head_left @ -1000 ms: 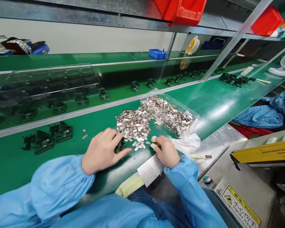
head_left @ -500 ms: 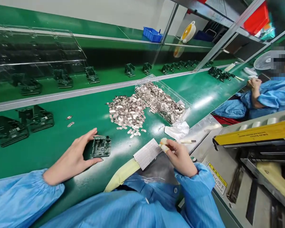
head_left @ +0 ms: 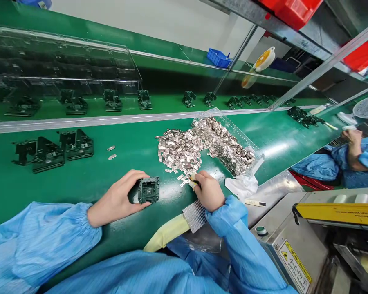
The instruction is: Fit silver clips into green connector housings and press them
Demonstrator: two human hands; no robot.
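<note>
My left hand [head_left: 118,200] grips a small green circuit board [head_left: 149,190] by its edges, between thumb and fingers, just over the bench. A square frame shows on the board's upward face. My right hand [head_left: 211,192], with pale finger covers on thumb and index finger, is closed in a pinch at the near edge of a heap of small silver metal pieces [head_left: 179,153]. Whether a piece is between those fingertips is hidden. Below the right hand lies a ridged silver strip [head_left: 194,218], joined to a pale yellow band [head_left: 168,229].
A clear plastic tray [head_left: 254,149] of metal pieces lies tilted beside the heap. Several circuit boards [head_left: 47,155] stand at left, near two loose pieces [head_left: 111,157]. A white cloth [head_left: 243,185] and a yellow-barred machine [head_left: 334,214] are at right. A co-worker's hand [head_left: 352,136] shows farther off.
My right hand has moved left and forward from the silver strip to the heap's near edge. The circuit board in my left hand has been turned and shows another face. The view has shifted.
</note>
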